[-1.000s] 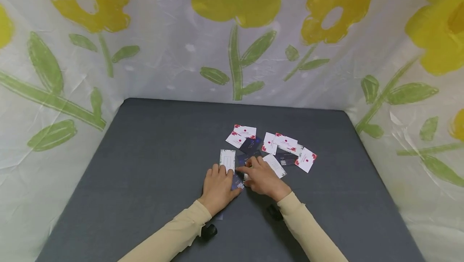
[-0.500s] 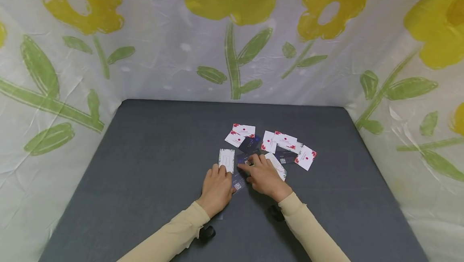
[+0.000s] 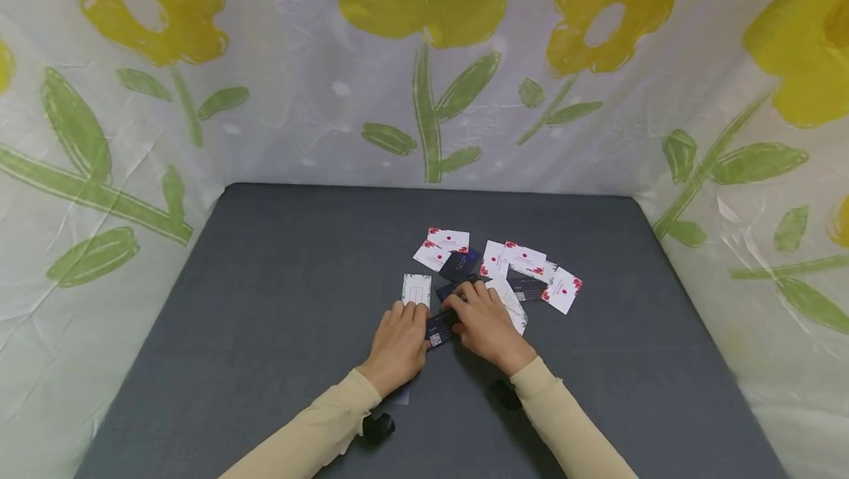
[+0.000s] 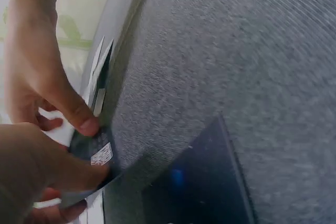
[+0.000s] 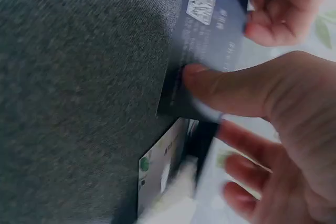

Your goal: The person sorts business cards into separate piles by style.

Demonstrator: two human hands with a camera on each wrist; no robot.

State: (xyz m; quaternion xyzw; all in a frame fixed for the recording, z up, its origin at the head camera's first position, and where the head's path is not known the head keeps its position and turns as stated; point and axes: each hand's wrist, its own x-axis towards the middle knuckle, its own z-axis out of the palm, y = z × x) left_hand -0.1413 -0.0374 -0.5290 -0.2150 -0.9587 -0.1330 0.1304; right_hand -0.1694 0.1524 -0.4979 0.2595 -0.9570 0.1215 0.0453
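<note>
Between both hands is a dark blue business card (image 3: 439,330) with a white QR code, raised at a tilt in the wrist views. My left hand (image 3: 399,339) pinches its left end, thumb on the printed face. At the other end, my right hand (image 3: 487,324) pinches it too; its thumb (image 5: 202,80) presses on the print and the fingers are behind. Just beyond the left fingers lies a white card (image 3: 416,289) with a leafy border. Another white card (image 3: 512,308) lies beside the right hand, partly covered by it.
Red-and-white cards (image 3: 452,240) overlap a dark card (image 3: 459,265) farther back. More red-and-white cards (image 3: 562,290) spread to the right. Another dark card (image 4: 202,182) lies on the grey cloth near the left wrist. A flowered sheet (image 3: 298,96) hangs behind the table.
The dark card has come up from lying flat to a tilt between the hands. My right fingers, earlier extended toward the cards, have closed on its right end.
</note>
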